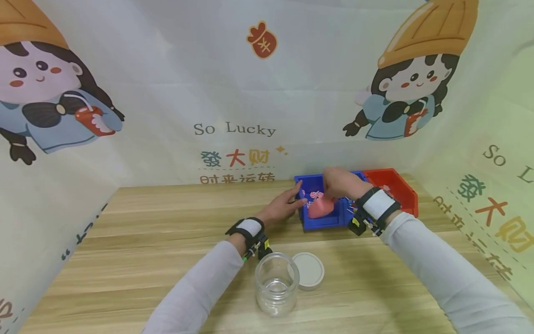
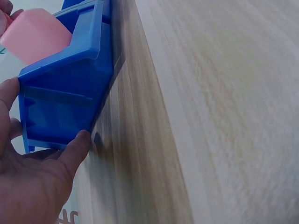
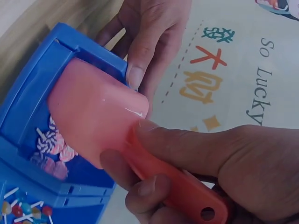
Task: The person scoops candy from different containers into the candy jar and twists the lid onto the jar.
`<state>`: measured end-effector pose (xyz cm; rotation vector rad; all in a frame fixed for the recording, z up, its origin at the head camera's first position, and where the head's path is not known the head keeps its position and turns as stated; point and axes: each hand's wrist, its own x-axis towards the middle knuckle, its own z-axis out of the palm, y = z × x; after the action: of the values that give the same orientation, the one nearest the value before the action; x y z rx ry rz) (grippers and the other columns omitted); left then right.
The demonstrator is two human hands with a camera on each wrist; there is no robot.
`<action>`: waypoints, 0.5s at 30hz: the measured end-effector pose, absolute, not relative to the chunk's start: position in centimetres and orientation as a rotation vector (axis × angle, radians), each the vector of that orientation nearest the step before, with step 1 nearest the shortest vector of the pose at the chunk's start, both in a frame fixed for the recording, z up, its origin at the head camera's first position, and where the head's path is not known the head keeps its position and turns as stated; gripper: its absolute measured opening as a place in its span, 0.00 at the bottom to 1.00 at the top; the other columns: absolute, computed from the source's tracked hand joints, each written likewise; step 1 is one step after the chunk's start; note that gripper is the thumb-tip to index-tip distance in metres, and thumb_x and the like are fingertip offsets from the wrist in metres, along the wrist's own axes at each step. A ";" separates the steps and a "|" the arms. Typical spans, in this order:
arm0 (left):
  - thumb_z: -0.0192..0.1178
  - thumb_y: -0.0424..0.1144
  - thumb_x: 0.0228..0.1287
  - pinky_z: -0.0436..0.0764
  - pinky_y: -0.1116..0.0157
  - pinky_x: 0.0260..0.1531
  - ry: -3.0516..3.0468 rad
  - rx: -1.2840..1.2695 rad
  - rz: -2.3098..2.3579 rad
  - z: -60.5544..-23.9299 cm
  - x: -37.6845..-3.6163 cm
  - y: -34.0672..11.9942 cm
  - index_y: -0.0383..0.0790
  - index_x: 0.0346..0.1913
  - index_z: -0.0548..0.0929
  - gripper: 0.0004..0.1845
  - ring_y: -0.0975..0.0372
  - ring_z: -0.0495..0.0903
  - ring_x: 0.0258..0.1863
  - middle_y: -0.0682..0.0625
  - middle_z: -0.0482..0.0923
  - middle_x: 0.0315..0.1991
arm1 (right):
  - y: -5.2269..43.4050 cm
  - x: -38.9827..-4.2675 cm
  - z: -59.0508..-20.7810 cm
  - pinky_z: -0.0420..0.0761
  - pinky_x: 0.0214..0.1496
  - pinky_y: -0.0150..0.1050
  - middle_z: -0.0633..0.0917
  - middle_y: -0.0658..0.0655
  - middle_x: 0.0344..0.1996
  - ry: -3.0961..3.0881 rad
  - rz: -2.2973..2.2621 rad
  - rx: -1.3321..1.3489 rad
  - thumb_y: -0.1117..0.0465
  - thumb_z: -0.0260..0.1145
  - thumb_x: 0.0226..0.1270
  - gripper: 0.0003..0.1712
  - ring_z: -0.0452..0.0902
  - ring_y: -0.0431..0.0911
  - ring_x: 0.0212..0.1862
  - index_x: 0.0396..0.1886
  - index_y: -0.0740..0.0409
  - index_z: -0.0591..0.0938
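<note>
My right hand (image 1: 340,183) grips the handle of a pink scoop (image 3: 93,102), thumb along its top and fingers curled beneath. The scoop's bowl is tilted inside a blue bin (image 1: 323,226), beside small pink-and-white swirl lollipop pieces (image 3: 58,144) on the bin floor. Against the bin's left side, my left hand (image 1: 281,206) rests with fingers spread, its fingertips touching the wall and rim. In the left wrist view, the fingers (image 2: 77,144) lie along the bin's outer wall.
An adjoining blue compartment holds small ball-headed sticks (image 3: 28,210). Farther right is a red bin (image 1: 409,197). Nearer me stand an uncovered clear jar (image 1: 276,297) and a white round lid (image 1: 310,269). A printed cloth (image 1: 233,102) hangs behind the wooden table (image 1: 167,222).
</note>
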<state>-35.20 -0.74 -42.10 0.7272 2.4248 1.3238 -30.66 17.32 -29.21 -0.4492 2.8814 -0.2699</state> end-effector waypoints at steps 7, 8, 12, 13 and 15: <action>0.49 0.51 0.73 0.64 0.55 0.70 2.451 0.773 1.296 -42.2 -35.1 -0.5 0.51 0.77 0.46 0.36 0.52 0.56 0.74 0.43 0.50 0.76 | 16.4 -31.2 -30.3 0.71 0.21 0.29 0.73 0.51 0.18 2.878 -0.210 -0.372 0.72 0.66 0.52 0.09 0.71 0.43 0.22 0.20 0.60 0.74; 0.49 0.50 0.73 0.64 0.55 0.70 2.457 0.783 1.292 -42.1 -35.0 -0.5 0.50 0.77 0.46 0.36 0.52 0.56 0.74 0.43 0.50 0.76 | 16.3 -31.3 -30.5 0.71 0.21 0.30 0.73 0.52 0.19 2.888 -0.196 -0.372 0.72 0.66 0.51 0.08 0.71 0.44 0.24 0.23 0.61 0.74; 0.50 0.47 0.73 0.64 0.56 0.70 2.494 0.829 1.281 -42.1 -35.1 -0.5 0.46 0.76 0.46 0.36 0.52 0.58 0.73 0.40 0.52 0.75 | 15.9 -31.3 -30.9 0.71 0.22 0.31 0.74 0.54 0.24 2.936 -0.192 -0.349 0.72 0.65 0.52 0.08 0.72 0.46 0.27 0.32 0.64 0.76; 0.51 0.46 0.73 0.64 0.56 0.70 2.504 0.846 1.281 -42.1 -35.1 -0.5 0.44 0.76 0.47 0.36 0.52 0.58 0.73 0.40 0.53 0.75 | 15.9 -31.3 -31.0 0.71 0.23 0.32 0.74 0.54 0.24 2.952 -0.198 -0.349 0.72 0.65 0.52 0.08 0.72 0.47 0.28 0.33 0.65 0.76; 0.51 0.45 0.72 0.64 0.56 0.70 2.520 0.870 1.280 -42.1 -35.2 -0.5 0.42 0.76 0.47 0.36 0.53 0.59 0.72 0.39 0.54 0.74 | 16.0 -31.4 -31.3 0.72 0.23 0.34 0.75 0.55 0.24 2.994 -0.212 -0.362 0.72 0.64 0.52 0.07 0.72 0.47 0.28 0.33 0.66 0.77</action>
<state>-35.20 -0.47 -42.07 0.8702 2.5198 1.2802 -31.35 16.04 -31.35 -0.3618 2.9942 -0.2117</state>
